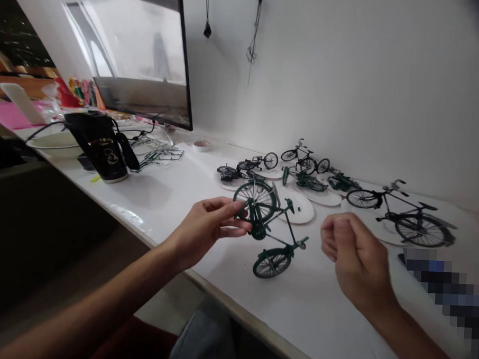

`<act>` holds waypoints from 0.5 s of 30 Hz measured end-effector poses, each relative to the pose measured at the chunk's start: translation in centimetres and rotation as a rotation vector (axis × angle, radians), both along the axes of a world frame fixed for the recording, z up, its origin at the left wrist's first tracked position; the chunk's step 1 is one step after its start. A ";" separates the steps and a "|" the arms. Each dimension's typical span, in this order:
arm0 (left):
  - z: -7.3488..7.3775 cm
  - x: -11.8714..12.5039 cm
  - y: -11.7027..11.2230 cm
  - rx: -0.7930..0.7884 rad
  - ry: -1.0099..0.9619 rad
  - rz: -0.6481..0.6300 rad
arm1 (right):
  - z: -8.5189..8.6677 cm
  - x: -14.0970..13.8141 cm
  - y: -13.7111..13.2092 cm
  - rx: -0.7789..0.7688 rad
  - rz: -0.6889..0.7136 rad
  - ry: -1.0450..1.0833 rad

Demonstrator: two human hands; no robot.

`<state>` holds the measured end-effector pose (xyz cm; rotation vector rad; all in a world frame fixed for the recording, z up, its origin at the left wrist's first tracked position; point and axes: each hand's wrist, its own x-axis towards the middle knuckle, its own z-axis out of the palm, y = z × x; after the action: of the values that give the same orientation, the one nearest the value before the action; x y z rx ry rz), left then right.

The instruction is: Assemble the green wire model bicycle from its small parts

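The left grip [208, 226] is closed in a pinch, with a green model bicycle [258, 232] held by its rear part between thumb and fingers. The bicycle is tilted over the white counter [309, 309], just to the right of the left grip; its rear wheel is set uppermost beside the fingertips, its front wheel lowest, and its saddle and handlebar are turned toward the right grip [357, 256]. The right grip is curled nearly into a fist, the thumb pressed to the folded fingers, well apart from the bicycle; whether anything small is enclosed cannot be told. Beyond and to the right of the right grip, a black bicycle [422, 231] is stood upright on a white disc. Past the left grip, near the wall, more small bicycles [305, 165] are gathered on similar discs. Well to the left of the left grip, a black tumbler [102, 149] is placed beside wiry dark pieces [167, 155], with a monitor [139, 58] seen behind them
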<state>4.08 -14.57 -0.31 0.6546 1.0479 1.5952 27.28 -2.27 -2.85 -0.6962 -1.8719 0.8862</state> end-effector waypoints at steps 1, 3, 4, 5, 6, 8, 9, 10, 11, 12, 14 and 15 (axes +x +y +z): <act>0.1 0.2 -0.1 -0.016 -0.014 -0.027 | 0.0 0.0 0.2 -0.105 0.030 -0.021; 0.4 0.5 -0.3 -0.038 -0.033 -0.074 | 0.1 -0.1 0.7 -0.296 0.085 -0.043; 0.4 0.6 -0.4 -0.045 -0.038 -0.103 | 0.1 -0.1 0.9 -0.393 0.130 -0.048; 0.5 0.8 -0.5 -0.048 -0.042 -0.132 | 0.2 -0.1 1.0 -0.498 0.194 -0.048; 0.5 0.9 -0.6 -0.051 -0.045 -0.160 | 0.3 -0.1 1.0 -0.608 0.277 -0.047; 0.4 1.3 -0.7 -0.067 -0.047 -0.214 | 0.5 -0.1 0.5 -0.819 0.461 -0.052; 0.3 1.6 -0.8 -0.081 -0.051 -0.231 | 0.6 -0.1 0.1 -0.905 0.538 -0.060; 0.1 1.9 -0.8 -0.099 -0.058 -0.245 | 0.7 -0.1 -0.3 -0.970 0.595 -0.068; 0.0 2.1 -0.8 -0.123 -0.064 -0.254 | 0.9 -0.2 -0.7 -1.021 0.629 -0.075; -0.2 2.4 -0.7 -0.147 -0.067 -0.258 | 1.0 -0.2 -1.1 -1.061 0.648 -0.085; -0.7 2.7 -0.6 -0.184 -0.062 -0.257 | 1.0 -0.4 -1.6 -1.096 0.656 -0.085; -0.9 2.8 -0.6 -0.195 -0.055 -0.251 | 0.9 -0.5 -1.7 -1.085 0.652 -0.086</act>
<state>6.90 -15.15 -1.23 0.5823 1.0228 1.2701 26.75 -3.96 -1.91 -0.7265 -1.5927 2.3961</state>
